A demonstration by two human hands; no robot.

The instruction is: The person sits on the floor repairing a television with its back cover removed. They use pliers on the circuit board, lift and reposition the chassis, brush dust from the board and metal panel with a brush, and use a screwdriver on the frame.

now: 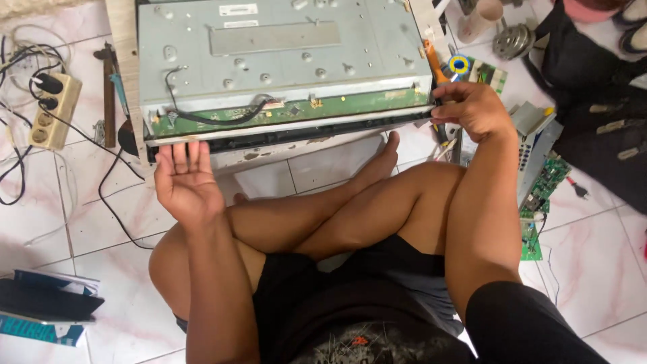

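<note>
HIDDEN: panel chassis (283, 61) top cut off | LEFT: left hand (185, 178) open, palm up, fingers (180, 156) under near edge | RIGHT: right hand (472, 108) closed on chassis right corner | LOCATION: floor (593, 256), before crossed legs

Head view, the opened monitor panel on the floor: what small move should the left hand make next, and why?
Probably bring the left hand up onto the near left edge of the monitor panel. It is open, palm up, just short of the frame, holding nothing, while the right hand already has a grip on the right corner. Only one side looks supported, so matching it seems sensible.
</note>
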